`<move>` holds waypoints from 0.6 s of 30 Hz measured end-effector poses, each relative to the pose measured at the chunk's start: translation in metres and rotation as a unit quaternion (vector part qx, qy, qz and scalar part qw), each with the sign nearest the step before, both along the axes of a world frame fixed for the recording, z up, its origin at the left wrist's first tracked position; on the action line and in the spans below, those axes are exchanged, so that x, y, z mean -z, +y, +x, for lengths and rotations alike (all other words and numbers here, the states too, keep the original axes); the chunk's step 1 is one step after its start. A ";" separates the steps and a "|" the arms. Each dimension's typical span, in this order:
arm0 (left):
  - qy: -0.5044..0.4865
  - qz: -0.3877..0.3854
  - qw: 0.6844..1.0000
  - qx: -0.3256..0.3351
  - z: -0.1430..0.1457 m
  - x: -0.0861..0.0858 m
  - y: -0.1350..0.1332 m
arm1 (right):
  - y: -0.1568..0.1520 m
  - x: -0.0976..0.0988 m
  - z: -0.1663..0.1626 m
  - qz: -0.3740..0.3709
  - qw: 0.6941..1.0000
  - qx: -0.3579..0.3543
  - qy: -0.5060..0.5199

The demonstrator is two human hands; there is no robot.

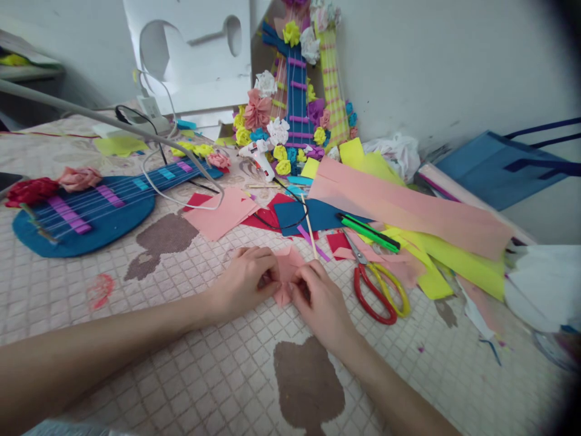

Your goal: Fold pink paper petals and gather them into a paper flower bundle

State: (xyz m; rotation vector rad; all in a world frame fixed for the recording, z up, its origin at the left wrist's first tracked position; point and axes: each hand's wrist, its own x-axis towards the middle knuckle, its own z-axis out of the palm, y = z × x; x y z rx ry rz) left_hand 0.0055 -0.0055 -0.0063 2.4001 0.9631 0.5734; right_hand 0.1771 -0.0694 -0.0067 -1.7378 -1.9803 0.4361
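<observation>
**Asker:** Forearms enter from the bottom edge. What do the hands hold?

**Describer:** Left hand (pixel 245 275) and right hand (pixel 324 306) both pinch a small pink paper piece (pixel 287 269), fingers closed on its edges. It lies between them on the quilted table cover (pixel 204 363).

**Asker:** How to fold it well?

**Describer:** Probably press it flat and crease with the fingertips.

**Asker:** What's around?

**Describer:** Blue guitar model (pixel 91 212) far left, glue gun (pixel 261 157) behind, thin wooden stick (pixel 311 233) just beside the paper, scissors (pixel 379 287) near the right hand. The stick may crowd the fold.
</observation>
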 end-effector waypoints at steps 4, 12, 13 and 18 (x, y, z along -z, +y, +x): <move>0.004 0.002 1.000 0.000 0.000 0.000 0.000 | 0.000 0.002 0.000 -0.006 1.000 0.002 0.000; 0.015 0.004 1.000 -0.001 0.001 -0.003 -0.001 | -0.001 0.003 0.001 -0.009 1.000 0.000 -0.002; 0.014 0.006 1.000 0.000 0.001 -0.003 -0.001 | -0.001 0.003 0.002 -0.009 1.000 -0.002 -0.001; 0.014 0.017 1.000 -0.004 0.000 0.000 -0.002 | -0.001 0.003 0.001 -0.005 1.000 -0.001 -0.010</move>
